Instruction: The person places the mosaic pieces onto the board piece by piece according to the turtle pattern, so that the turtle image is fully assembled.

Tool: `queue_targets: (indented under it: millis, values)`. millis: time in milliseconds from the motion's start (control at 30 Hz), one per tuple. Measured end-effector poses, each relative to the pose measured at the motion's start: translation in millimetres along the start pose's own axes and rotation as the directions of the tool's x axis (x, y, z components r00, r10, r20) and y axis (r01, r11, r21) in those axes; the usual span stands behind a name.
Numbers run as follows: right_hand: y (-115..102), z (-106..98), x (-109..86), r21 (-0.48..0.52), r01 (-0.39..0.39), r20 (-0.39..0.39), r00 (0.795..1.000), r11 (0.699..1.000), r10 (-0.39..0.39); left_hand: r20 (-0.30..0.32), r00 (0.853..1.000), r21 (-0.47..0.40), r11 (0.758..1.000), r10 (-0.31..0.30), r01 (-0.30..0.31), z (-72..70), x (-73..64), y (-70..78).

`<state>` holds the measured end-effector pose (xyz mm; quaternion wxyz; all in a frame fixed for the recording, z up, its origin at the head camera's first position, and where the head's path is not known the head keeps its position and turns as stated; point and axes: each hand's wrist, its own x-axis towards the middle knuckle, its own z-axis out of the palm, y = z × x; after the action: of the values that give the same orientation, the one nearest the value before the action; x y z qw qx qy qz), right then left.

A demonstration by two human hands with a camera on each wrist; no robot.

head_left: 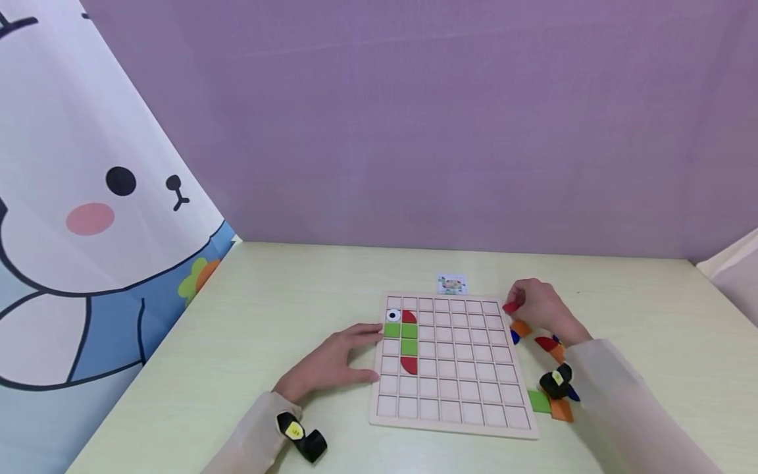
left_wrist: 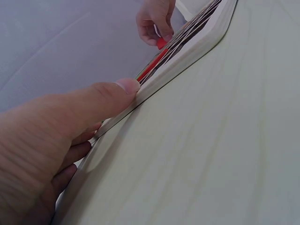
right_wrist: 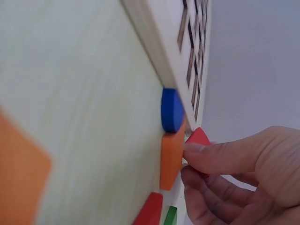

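Observation:
A wooden grid board [head_left: 456, 355] lies on the table. Its left columns hold a white eye tile [head_left: 393, 315], green squares [head_left: 409, 347] and red quarter-round tiles [head_left: 409, 365]. My left hand [head_left: 334, 359] rests along the board's left edge, thumb and fingers spread and fairly straight; in the left wrist view the thumb [left_wrist: 108, 98] touches the rim. At the board's far right corner my right hand [head_left: 540, 304] pinches a small red tile [right_wrist: 198, 137] between thumb and fingers, just outside the rim.
Beside the board's right edge lie loose tiles: a blue one [right_wrist: 172, 110], orange ones [head_left: 561, 410], a red one [head_left: 545, 343] and a green square [head_left: 539, 401]. A small picture card [head_left: 452, 284] lies behind the board. A purple cloth wall [head_left: 450, 131] stands behind the table.

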<state>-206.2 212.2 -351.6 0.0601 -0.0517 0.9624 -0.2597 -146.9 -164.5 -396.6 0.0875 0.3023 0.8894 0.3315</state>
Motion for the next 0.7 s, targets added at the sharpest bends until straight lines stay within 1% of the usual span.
queue_targets:
  millis: [133,300,467,600,700]
  values:
    - [0,-1,-1.5,0.027,0.001,-0.009,1.000,1.000,-0.001,-0.002,1.000,0.006,1.000,0.001,-0.001,1.0,0.2,-1.3]
    - [-3,-2,-4.1,0.057,0.007,-0.016,1.000,0.998,-0.006,0.000,1.000,-0.008,1.000,-0.002,0.002,1.2,-0.5,-2.2]
    - [-9,-3,-10.2,0.122,0.006,-0.003,1.000,0.992,-0.006,-0.001,1.000,-0.006,1.000,0.002,-0.002,1.1,-0.6,-1.8]
    - [-13,-2,-14.4,0.179,0.027,0.009,1.000,0.984,-0.029,-0.001,1.000,0.000,1.000,0.008,-0.008,0.6,-0.4,-1.0]
    - [-16,1,-14.9,0.195,0.058,0.006,0.998,0.979,-0.060,-0.001,1.000,0.000,1.000,0.012,-0.012,0.2,-0.2,-0.9]
